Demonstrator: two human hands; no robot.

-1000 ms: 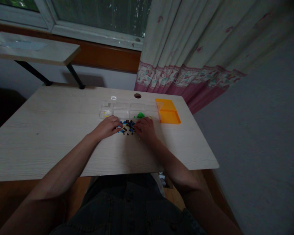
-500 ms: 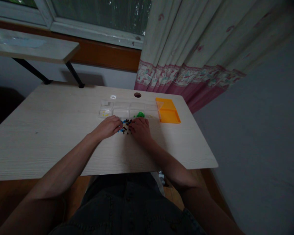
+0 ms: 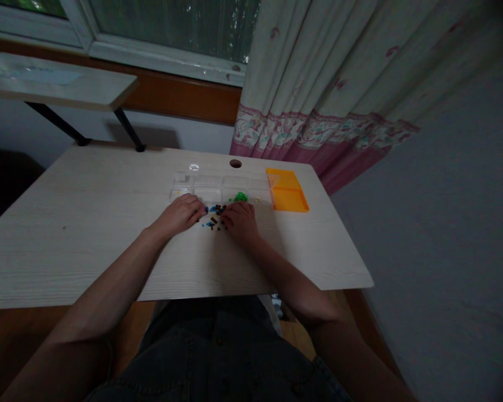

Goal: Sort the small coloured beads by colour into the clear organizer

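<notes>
Small blue and dark pieces point(image 3: 214, 220) are flanked by left hand point(image 3: 181, 214) and right hand point(image 3: 240, 220), set apart (whether anything's pinched can't be told); light strokes are best used.

The table point(image 3: 109, 234), pale and wood-grained, spreads beneath the fingers point(image 3: 240, 209). A round hole point(image 3: 235, 163) sits in it beyond them, near the far edge. Well beyond and left of the fingers, a shelf point(image 3: 100, 88) stands on black legs point(image 3: 128, 128), a pale sheet point(image 3: 52, 75) on top. Farther past them are a brown sill point(image 3: 184, 99) and a white-framed window point(image 3: 171, 28). Beyond and right of the fingers hangs a flowered curtain point(image 3: 285, 72), pink at the bottom; farther right, a plain wall point(image 3: 436, 223). Brown floor point(image 3: 129, 326) shows on the near side.
</notes>
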